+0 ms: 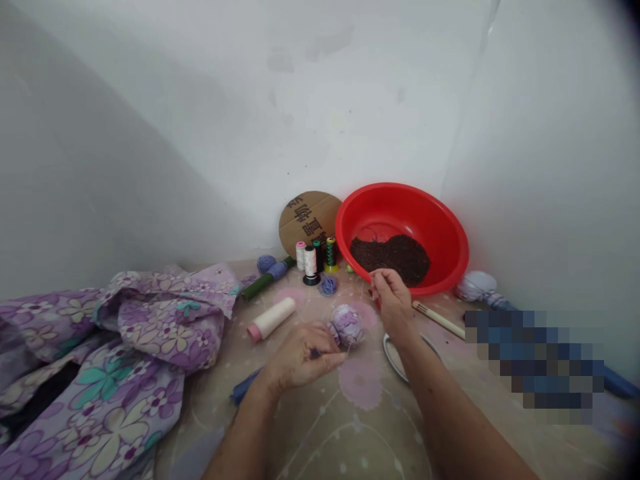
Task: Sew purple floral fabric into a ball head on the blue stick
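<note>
My left hand [307, 353] is closed round the neck of a cloth-covered ball on a stick. The ball [347, 325] has a purple and white floral cover and shows just beyond my fingers. A blue end [245, 388] sticks out below my left wrist and seems to be its handle. My right hand [393, 291] is raised in a pinch in front of the red basin's rim. Whatever its fingertips hold is too small to make out; a thread may run from them to the ball.
The red basin [453, 230] leans at the back with dark grains [393, 259] inside. Thread spools [311, 263], a cardboard disc [310, 207] and a cream thread cone [271, 320] stand or lie nearby. Floral fabric [120, 373] is heaped left. Another wrapped ball [477, 285] lies right.
</note>
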The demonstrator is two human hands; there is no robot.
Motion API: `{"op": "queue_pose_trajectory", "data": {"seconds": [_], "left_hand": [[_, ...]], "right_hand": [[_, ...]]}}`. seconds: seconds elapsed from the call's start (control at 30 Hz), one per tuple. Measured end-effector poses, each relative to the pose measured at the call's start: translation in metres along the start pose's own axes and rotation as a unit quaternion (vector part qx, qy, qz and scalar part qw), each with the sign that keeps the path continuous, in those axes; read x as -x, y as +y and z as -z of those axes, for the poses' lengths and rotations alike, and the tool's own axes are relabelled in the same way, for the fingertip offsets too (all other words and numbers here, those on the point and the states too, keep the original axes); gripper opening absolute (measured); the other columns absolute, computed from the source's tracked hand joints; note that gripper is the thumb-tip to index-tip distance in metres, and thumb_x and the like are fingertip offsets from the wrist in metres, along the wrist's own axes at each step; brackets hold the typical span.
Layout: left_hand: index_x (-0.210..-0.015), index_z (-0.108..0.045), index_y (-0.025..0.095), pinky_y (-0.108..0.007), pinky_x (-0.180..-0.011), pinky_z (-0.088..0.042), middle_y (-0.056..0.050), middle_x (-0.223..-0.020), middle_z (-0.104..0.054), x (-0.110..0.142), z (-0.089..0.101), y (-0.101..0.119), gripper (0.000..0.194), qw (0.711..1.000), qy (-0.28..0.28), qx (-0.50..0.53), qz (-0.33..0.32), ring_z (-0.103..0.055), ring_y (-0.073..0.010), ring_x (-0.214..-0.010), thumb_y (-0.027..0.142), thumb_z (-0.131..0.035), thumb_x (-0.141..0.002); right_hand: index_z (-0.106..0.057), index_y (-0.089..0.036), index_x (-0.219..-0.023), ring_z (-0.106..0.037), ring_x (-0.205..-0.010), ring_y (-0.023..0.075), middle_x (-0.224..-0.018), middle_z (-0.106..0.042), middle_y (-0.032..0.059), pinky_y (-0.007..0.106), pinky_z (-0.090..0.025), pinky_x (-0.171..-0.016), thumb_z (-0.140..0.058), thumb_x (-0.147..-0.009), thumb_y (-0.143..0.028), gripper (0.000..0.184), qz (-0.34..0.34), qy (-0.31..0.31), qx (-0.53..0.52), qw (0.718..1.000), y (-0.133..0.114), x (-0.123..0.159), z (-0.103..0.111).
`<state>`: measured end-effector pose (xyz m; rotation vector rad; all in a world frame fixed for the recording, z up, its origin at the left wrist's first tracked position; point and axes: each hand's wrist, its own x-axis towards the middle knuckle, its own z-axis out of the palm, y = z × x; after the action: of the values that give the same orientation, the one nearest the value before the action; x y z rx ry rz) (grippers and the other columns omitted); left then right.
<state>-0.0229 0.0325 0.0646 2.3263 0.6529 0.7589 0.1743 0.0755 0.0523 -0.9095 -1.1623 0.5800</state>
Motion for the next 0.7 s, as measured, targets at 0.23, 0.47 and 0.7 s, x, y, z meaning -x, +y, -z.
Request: {"op": "queue_pose_trajectory", "data": {"seconds": [0.23,0.47,0.7], "left_hand": [[-0.061,-0.057,0.015,-0.021,-0.060,-0.039,-0.004,-0.079,-0.061,0.004,0.005,-0.020,0.022,0.956,0.261,-0.036,0.125,-0.052,-0.0121,-0.069,0.030,-0.048,-0.075],[-0.075,-0.060,0.015,-0.021,-0.055,-0.034,-0.001,-0.068,-0.059,0.007,0.003,-0.052,0.035,0.948,0.187,-0.071,0.248,-0.049,-0.0125,-0.061,0.044,-0.040,-0.077],[-0.074,-0.063,0.015,-0.020,-0.049,-0.028,-0.001,-0.064,-0.057,0.010,-0.005,-0.057,0.043,0.959,0.054,-0.066,0.270,-0.046,-0.0112,-0.056,0.053,-0.044,-0.071]], "right_hand": [[-0.054,-0.017,-0.066,-0.035,-0.047,0.0081,-0.052,-0.037,-0.0046,0.021,-0.027,-0.044,-0.048,-0.075,-0.036,0.022,-0.037,-0.090,0.023,0.995,-0.006,0.011,-0.015],[-0.055,-0.017,-0.077,-0.035,-0.047,0.0077,-0.055,-0.038,-0.0046,0.021,-0.028,-0.043,-0.047,-0.076,-0.034,0.018,-0.030,-0.064,-0.004,0.997,-0.005,0.013,-0.016],[-0.059,-0.017,-0.082,-0.034,-0.046,0.0077,-0.054,-0.038,-0.0040,0.021,-0.026,-0.042,-0.048,-0.075,-0.036,0.023,-0.032,-0.064,-0.019,0.997,-0.004,0.014,-0.017]]}}
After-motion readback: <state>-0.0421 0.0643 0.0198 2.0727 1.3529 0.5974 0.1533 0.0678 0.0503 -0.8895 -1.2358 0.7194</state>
